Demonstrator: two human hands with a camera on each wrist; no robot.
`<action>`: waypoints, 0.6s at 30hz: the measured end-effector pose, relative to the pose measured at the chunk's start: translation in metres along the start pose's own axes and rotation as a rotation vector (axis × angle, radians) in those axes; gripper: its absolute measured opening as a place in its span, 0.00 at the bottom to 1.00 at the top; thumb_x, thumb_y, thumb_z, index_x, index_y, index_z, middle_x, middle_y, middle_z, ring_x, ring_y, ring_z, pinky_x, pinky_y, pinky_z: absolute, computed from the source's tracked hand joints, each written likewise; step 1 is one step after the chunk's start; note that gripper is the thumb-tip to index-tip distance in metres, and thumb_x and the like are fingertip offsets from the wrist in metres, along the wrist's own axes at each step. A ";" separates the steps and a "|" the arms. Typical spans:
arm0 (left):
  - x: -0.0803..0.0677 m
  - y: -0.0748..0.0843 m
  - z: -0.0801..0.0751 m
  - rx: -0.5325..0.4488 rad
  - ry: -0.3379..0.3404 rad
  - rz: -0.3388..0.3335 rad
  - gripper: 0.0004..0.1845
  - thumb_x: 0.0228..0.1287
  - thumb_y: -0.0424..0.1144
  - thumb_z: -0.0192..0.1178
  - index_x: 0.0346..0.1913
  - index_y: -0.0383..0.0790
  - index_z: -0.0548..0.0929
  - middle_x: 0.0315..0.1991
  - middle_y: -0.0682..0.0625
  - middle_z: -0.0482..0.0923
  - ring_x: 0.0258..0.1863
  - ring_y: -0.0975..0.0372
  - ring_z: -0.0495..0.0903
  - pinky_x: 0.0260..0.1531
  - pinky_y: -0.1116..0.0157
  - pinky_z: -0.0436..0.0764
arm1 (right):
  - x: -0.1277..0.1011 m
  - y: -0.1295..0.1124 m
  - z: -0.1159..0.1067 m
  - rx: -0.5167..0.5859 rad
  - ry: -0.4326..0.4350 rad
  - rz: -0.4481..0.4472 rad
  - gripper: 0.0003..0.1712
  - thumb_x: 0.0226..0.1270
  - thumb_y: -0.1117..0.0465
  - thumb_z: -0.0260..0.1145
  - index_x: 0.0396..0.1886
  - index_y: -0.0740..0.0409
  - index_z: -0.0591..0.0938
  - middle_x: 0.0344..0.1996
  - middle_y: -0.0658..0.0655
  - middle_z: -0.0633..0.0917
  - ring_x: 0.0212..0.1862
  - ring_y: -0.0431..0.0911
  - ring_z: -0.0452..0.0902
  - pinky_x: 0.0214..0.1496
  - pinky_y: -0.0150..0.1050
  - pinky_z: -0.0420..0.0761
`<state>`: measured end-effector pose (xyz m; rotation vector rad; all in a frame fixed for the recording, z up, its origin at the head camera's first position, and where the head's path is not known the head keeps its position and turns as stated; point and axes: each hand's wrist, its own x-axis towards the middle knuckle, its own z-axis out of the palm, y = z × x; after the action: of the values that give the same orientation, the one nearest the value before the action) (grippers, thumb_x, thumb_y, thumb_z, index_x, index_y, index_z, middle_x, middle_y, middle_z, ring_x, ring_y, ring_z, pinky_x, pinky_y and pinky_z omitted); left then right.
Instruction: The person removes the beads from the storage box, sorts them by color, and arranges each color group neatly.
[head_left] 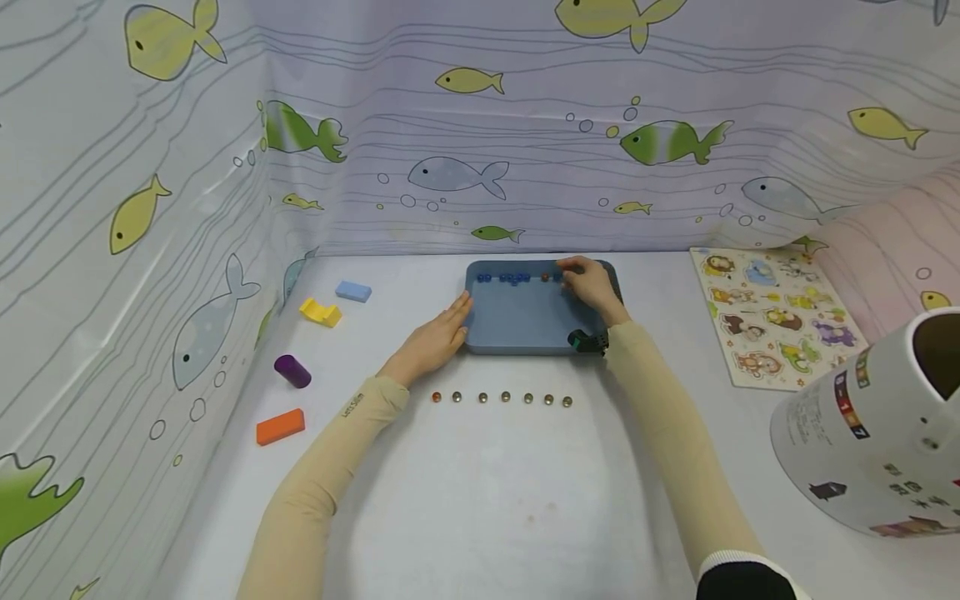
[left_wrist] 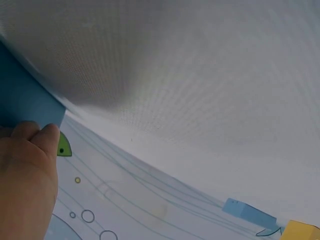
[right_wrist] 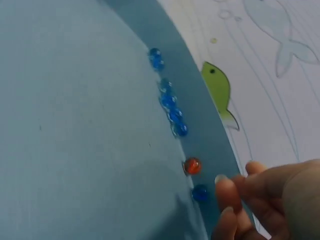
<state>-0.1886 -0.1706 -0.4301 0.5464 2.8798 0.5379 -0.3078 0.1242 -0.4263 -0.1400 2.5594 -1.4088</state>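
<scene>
A shallow blue-grey tray point(head_left: 525, 321) lies between my hands, with several blue marbles point(right_wrist: 172, 110) and one orange marble point(right_wrist: 192, 165) along its far side. Against the tray's left side rests my left hand point(head_left: 431, 342), fingers extended; its wrist view shows only part of the hand point(left_wrist: 27, 175) beside the tray wall. My right hand point(head_left: 592, 287) reaches over the far right of the tray. Its loosely bent fingers point(right_wrist: 227, 195) are at the far rim, close to a single blue marble point(right_wrist: 200, 192), with nothing visible between them.
In front of the tray runs a row of marbles, one orange point(head_left: 437, 397) and several clear point(head_left: 506, 397). At left lie blue point(head_left: 353, 291), yellow point(head_left: 320, 312), purple point(head_left: 292, 372) and orange point(head_left: 281, 427) blocks. A sticker-like picture board point(head_left: 780, 321) and a white bucket point(head_left: 847, 442) stand right.
</scene>
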 end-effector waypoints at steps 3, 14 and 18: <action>0.000 0.001 0.000 -0.007 0.008 0.002 0.30 0.77 0.42 0.37 0.77 0.37 0.47 0.79 0.47 0.39 0.78 0.55 0.47 0.77 0.57 0.52 | 0.005 -0.006 0.008 0.000 -0.053 -0.042 0.20 0.76 0.63 0.51 0.64 0.57 0.75 0.61 0.62 0.77 0.50 0.52 0.81 0.40 0.32 0.76; -0.002 0.004 0.001 -0.012 -0.006 0.008 0.30 0.78 0.42 0.37 0.77 0.36 0.47 0.79 0.47 0.38 0.78 0.55 0.46 0.78 0.56 0.51 | 0.010 -0.005 0.023 -0.055 -0.119 0.040 0.19 0.74 0.63 0.53 0.61 0.59 0.77 0.48 0.63 0.83 0.40 0.45 0.79 0.39 0.33 0.80; -0.003 0.002 -0.001 -0.009 0.006 0.006 0.30 0.78 0.42 0.37 0.77 0.36 0.47 0.79 0.47 0.39 0.78 0.54 0.46 0.77 0.56 0.52 | 0.009 -0.006 0.023 -0.040 -0.086 0.065 0.17 0.73 0.63 0.53 0.57 0.61 0.79 0.45 0.63 0.84 0.37 0.45 0.79 0.38 0.34 0.80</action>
<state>-0.1855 -0.1698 -0.4284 0.5528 2.8814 0.5535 -0.3112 0.1004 -0.4342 -0.1203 2.4997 -1.3006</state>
